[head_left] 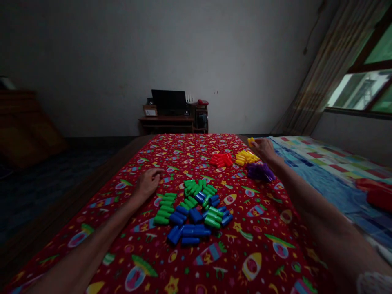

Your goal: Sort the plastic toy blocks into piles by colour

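My right hand is raised over the far right edge of the cloth, its fingers pinching a yellow plastic block. Just beneath it lie a pile of yellow blocks and a purple heap. To their left is a small group of red blocks. My left hand rests on the cloth with loosely bent fingers, holding nothing that I can see. Nearest to it are green blocks, lying partly mixed with blue blocks in the middle.
A red patterned cloth covers the long table. Right of it lies a bed-like surface with a blue and checkered cover. Against the far wall stands a desk with a black monitor. A wooden cabinet is at the left.
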### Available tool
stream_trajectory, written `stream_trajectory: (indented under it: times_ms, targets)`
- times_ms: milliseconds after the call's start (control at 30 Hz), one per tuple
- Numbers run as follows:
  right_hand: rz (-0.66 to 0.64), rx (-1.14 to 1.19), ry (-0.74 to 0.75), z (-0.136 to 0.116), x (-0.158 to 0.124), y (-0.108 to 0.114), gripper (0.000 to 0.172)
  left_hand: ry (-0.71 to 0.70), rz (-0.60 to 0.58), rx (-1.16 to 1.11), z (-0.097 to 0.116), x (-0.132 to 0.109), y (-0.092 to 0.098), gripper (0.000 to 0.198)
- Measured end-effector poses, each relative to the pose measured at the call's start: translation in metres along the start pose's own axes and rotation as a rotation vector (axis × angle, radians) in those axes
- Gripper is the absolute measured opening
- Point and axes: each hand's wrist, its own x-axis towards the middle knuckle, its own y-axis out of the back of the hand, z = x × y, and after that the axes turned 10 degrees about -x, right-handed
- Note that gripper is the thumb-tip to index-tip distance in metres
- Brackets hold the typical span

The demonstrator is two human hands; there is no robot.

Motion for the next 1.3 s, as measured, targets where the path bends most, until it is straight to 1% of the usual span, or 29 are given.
stream_trajectory:
  times_ms: [67, 133, 233, 300, 367, 433, 533, 600, 633, 667, 700, 733, 767, 800, 833, 867, 900, 967, 1033, 1133, 1233, 1300]
  targets:
    - [-0.130, -0.131, 0.022, 0.009, 0.014, -0.007, 0.034, 0.023, -0.002, 0.041, -0.017, 0.000, 0.002, 0.032]
    - [-0.242, -0.216, 0.074, 0.009, 0.020, -0.016, 0.032, 0.027, -0.007, 0.067, -0.027, 0.000, 0.003, 0.033]
    - [-0.321, -0.274, 0.128, 0.004, 0.022, -0.029, 0.028, -0.028, -0.017, 0.103, -0.031, 0.001, 0.003, 0.033]
    - [-0.316, -0.279, 0.115, 0.002, 0.022, -0.034, 0.026, -0.055, -0.024, 0.104, -0.032, 0.001, 0.002, 0.033]
    - [-0.282, -0.253, 0.088, 0.003, 0.021, -0.036, 0.027, -0.056, -0.026, 0.096, -0.033, 0.001, 0.002, 0.033]
    - [-0.229, -0.196, 0.072, 0.004, 0.021, -0.032, 0.029, -0.048, -0.026, 0.087, -0.034, 0.001, 0.001, 0.034]
    - [-0.140, -0.062, 0.085, 0.001, 0.016, -0.019, 0.032, -0.047, -0.037, 0.083, -0.033, 0.000, 0.001, 0.034]
    - [-0.083, 0.033, 0.094, -0.008, 0.004, -0.008, 0.032, -0.049, -0.047, 0.085, -0.032, -0.001, 0.001, 0.034]
    - [-0.077, 0.075, 0.104, -0.015, -0.007, -0.002, 0.032, -0.047, -0.055, 0.085, -0.031, -0.001, 0.001, 0.034]
    - [-0.100, 0.119, 0.129, -0.024, -0.021, 0.002, 0.034, -0.044, -0.059, 0.084, -0.030, -0.001, 0.001, 0.034]
    - [-0.146, 0.167, 0.175, -0.034, -0.038, 0.007, 0.035, -0.041, -0.059, 0.082, -0.030, -0.001, 0.001, 0.035]
    - [-0.222, 0.220, 0.250, -0.044, -0.058, 0.010, 0.038, -0.038, -0.057, 0.083, -0.030, -0.001, 0.001, 0.035]
    - [-0.315, 0.293, 0.375, -0.054, -0.080, 0.013, 0.042, -0.037, -0.055, 0.085, -0.029, 0.000, 0.000, 0.035]
    - [-0.377, 0.367, 0.517, -0.063, -0.102, 0.015, 0.048, -0.035, -0.051, 0.089, -0.029, 0.000, 0.000, 0.034]
    - [-0.414, 0.423, 0.646, -0.072, -0.124, 0.016, 0.059, -0.035, -0.048, 0.094, -0.029, 0.000, -0.001, 0.033]
    - [-0.455, 0.452, 0.727, -0.080, -0.144, 0.016, 0.068, -0.036, -0.047, 0.099, -0.029, 0.000, -0.001, 0.033]
    - [-0.487, 0.469, 0.760, -0.088, -0.161, 0.015, 0.071, -0.037, -0.049, 0.102, -0.028, 0.000, -0.001, 0.033]
    - [-0.521, 0.469, 0.747, -0.102, -0.185, 0.010, 0.068, -0.043, -0.053, 0.104, -0.026, 0.000, -0.001, 0.033]
    - [-0.512, 0.458, 0.695, -0.116, -0.198, 0.004, 0.063, -0.051, -0.055, 0.105, -0.025, -0.001, -0.001, 0.033]
    - [-0.450, 0.478, 0.680, -0.138, -0.201, -0.003, 0.061, -0.056, -0.057, 0.109, -0.022, -0.001, 0.000, 0.032]
    - [-0.368, 0.548, 0.676, -0.153, -0.191, -0.008, 0.056, -0.043, -0.051, 0.105, -0.021, -0.001, -0.001, 0.033]
    - [-0.316, 0.629, 0.646, -0.156, -0.175, -0.010, 0.050, -0.036, -0.045, 0.097, -0.021, -0.001, -0.002, 0.033]
